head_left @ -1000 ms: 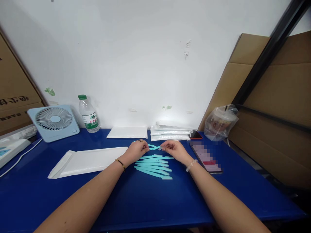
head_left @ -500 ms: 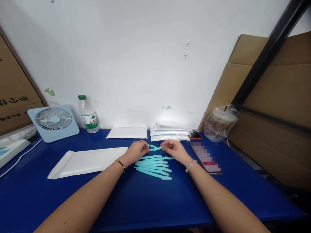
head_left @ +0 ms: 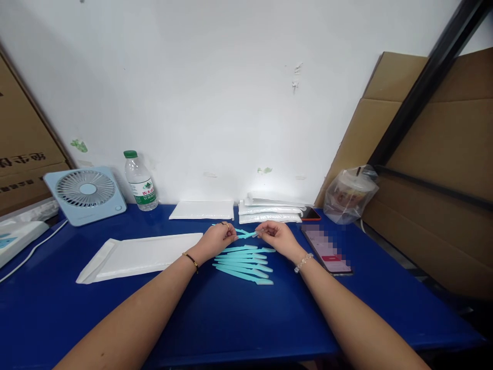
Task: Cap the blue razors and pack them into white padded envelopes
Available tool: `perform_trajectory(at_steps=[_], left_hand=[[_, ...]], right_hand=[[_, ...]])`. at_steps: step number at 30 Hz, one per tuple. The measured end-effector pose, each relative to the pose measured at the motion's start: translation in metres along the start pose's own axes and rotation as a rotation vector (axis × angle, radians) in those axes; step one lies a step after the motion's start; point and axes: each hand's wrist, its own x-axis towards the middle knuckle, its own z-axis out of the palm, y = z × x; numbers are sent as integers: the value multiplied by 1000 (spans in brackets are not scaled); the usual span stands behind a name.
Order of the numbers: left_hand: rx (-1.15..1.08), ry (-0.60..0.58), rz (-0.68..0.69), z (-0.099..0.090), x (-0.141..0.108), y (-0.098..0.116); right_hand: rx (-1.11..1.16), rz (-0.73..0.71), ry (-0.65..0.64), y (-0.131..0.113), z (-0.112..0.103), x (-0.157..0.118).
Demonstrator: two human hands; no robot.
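Note:
Between my two hands is a thin turquoise razor-like stick point(head_left: 246, 235). My left hand point(head_left: 219, 240) is closed on its left part, and the fingertips of my right hand point(head_left: 274, 237) pinch its pale right end. Another turquoise piece shows just behind it, partly covered by my left fingers. Several more turquoise sticks point(head_left: 242, 261) lie fanned out on the blue table just below my hands, their pale ends pointing right. A long white padded envelope point(head_left: 142, 257) lies left of my left hand, its flap end at the far left.
Along the wall stand a blue fan point(head_left: 88, 192), a water bottle point(head_left: 141, 185), a white envelope point(head_left: 202, 210) and an envelope stack point(head_left: 269, 209). At right are a phone point(head_left: 325, 252), a red-edged device point(head_left: 310, 214) and a bagged drink cup point(head_left: 349, 195). Cardboard point(head_left: 435, 195) leans far right.
My right fingertips have shifted slightly on the held stick, and more of its pale end shows. My left hand has hardly moved.

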Motion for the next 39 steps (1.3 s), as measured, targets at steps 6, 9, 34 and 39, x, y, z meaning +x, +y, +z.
perform_trajectory(at_steps=[6,9,34,39], left_hand=[[-31,-10,7,3,0,4],[-38,-30,11,5,-1,5],[119,19,-62,3,4,-7],[53,-17,-87,5,6,-11]], right_hand=[[75,65,-98,-2,3,-2],[57,86,-148,-3,6,-3],[-915,-28,0,16,-21,7],[-1029,-20,-24,15,-14,6]])
